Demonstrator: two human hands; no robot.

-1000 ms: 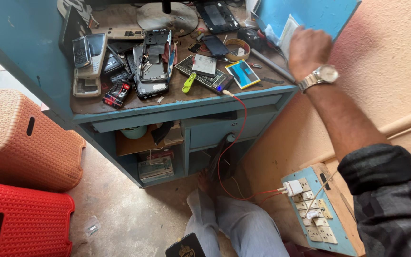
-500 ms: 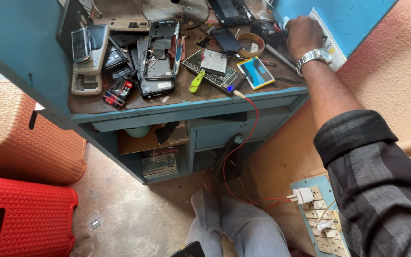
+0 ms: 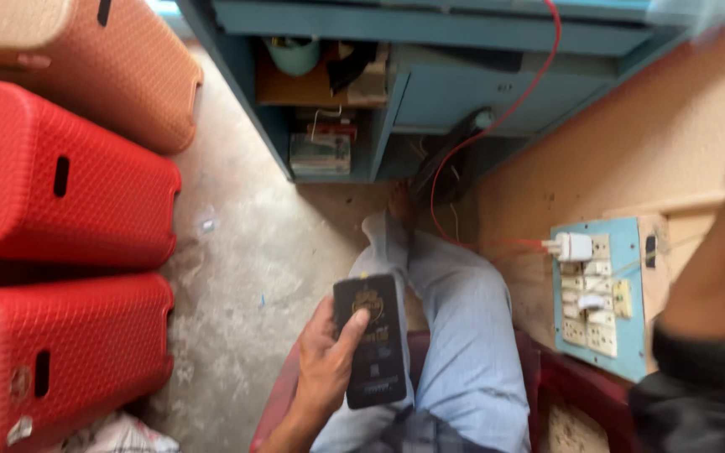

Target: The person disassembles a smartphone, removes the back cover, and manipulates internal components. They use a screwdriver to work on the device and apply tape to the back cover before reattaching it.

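Gripping a dark phone (image 3: 372,340), the left hand (image 3: 329,361) shows; the right hand's cropped out, grip unknowable.

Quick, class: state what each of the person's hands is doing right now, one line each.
Left hand: closed in a grip on a black phone, thumb across its face.
Right hand: out of view; only the forearm shows, so it cannot be told.

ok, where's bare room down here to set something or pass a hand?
Bare concrete floor between the red stools and the knee. Crowded: the desk shelf is stuffed, and a red wire hangs across the gap to the socket board. The left hand holds a black phone.
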